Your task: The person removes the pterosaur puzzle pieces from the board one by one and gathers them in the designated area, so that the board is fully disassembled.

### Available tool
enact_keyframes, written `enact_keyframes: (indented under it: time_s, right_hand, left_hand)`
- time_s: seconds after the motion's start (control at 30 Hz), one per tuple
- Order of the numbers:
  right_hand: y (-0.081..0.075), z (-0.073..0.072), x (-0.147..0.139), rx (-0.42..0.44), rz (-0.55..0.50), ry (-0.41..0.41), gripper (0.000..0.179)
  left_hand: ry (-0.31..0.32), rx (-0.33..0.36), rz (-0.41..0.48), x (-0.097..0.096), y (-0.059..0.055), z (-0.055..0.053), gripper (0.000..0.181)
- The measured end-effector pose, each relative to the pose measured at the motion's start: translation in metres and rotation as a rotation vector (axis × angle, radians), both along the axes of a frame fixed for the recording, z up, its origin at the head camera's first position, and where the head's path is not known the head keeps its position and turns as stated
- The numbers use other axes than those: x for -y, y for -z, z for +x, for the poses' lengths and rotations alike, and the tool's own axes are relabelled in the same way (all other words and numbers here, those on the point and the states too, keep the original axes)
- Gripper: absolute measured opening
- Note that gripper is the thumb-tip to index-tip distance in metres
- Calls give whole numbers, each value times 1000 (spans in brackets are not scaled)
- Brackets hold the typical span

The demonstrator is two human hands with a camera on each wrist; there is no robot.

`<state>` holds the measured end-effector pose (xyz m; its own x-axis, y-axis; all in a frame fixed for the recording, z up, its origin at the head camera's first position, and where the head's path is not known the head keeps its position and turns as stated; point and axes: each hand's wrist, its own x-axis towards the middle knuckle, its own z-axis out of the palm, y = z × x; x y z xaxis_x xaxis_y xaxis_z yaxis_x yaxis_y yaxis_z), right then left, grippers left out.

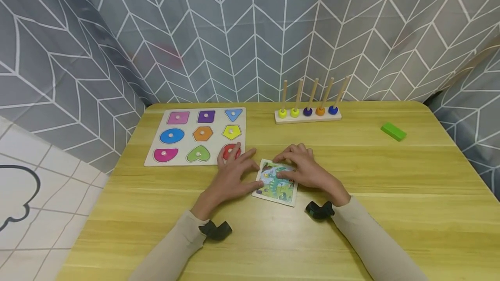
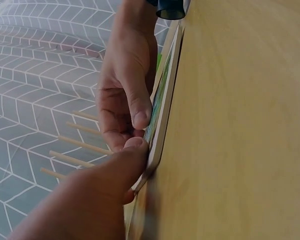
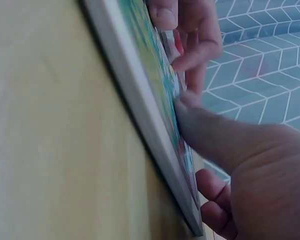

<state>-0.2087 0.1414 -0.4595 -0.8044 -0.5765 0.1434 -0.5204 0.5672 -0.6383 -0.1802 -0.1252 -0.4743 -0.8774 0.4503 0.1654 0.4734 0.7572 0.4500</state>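
Note:
A small jigsaw puzzle (image 1: 275, 192) with a green dinosaur picture and a pale frame lies flat on the table. My left hand (image 1: 230, 179) is at its left side. The left thumb rests on the puzzle's edge, and the other fingers spread beyond it, over the red knobbed piece (image 1: 232, 151). From the right, my right hand (image 1: 306, 169) reaches over the puzzle, covering its upper right part. Its thumb (image 3: 200, 125) touches the picture, while the bent fingers (image 3: 212, 185) lie at and past the edge. Whatever is under the right palm is hidden.
A white board with coloured knobbed shapes (image 1: 183, 140) lies at the back left. At the back stands a peg rack (image 1: 308, 118) with coloured beads at the bases of its upright sticks. A green block (image 1: 393, 131) is at the right. Patterned curtain (image 1: 250, 34) hangs behind the table.

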Motion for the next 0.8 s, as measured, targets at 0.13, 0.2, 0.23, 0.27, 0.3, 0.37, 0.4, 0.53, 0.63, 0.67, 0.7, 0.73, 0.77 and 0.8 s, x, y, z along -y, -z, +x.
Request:
enact_keyframes:
  time_s: [0.13,0.2,0.23,0.27,0.3,0.37,0.4,0.53,0.63,0.67,0.7,0.73,0.77,0.8]
  right_hand:
    - [3,-1,2,-59,11,3,33]
    - [3,-1,3,-81,16,7,32]
    - [3,-1,4,-90,15,10,32]
    - [3,0,5,-94,16,15,31]
    - [3,0,6,-99,12,22,31]
    - [3,2,8,-95,-4,35,30]
    - [3,3,10,-90,-18,39,30]
    - [3,6,17,-61,-62,60,32]
    - [4,7,20,-63,-59,79,36]
    - [5,8,21,-67,-47,87,37]
    - [5,8,22,-69,-34,93,38]
    - [5,8,22,-71,-22,96,38]
    - [6,8,23,-71,-9,98,38]
    - [6,8,23,-72,3,99,38]
  left_hand:
    - [3,18,-23,0,-1,1,50]
    - [1,25,-42,0,-2,1,59]
    - [-1,25,-53,0,-2,1,63]
    - [-3,26,-64,0,-3,1,66]
    - [-6,26,-73,0,-3,1,67]
    - [-12,32,-87,0,-4,1,68]
    - [-17,34,-91,0,-4,1,68]
    - [-34,38,-94,-1,-4,1,69]
    - [-44,30,-84,-3,-3,1,67]
    - [-49,27,-79,-3,-2,2,66]
    - [-54,24,-72,-4,-2,2,63]
    - [-63,25,-66,-4,-1,2,61]
    - [-72,26,-59,-5,-1,2,59]
    - [-82,29,-56,-6,-1,2,57]
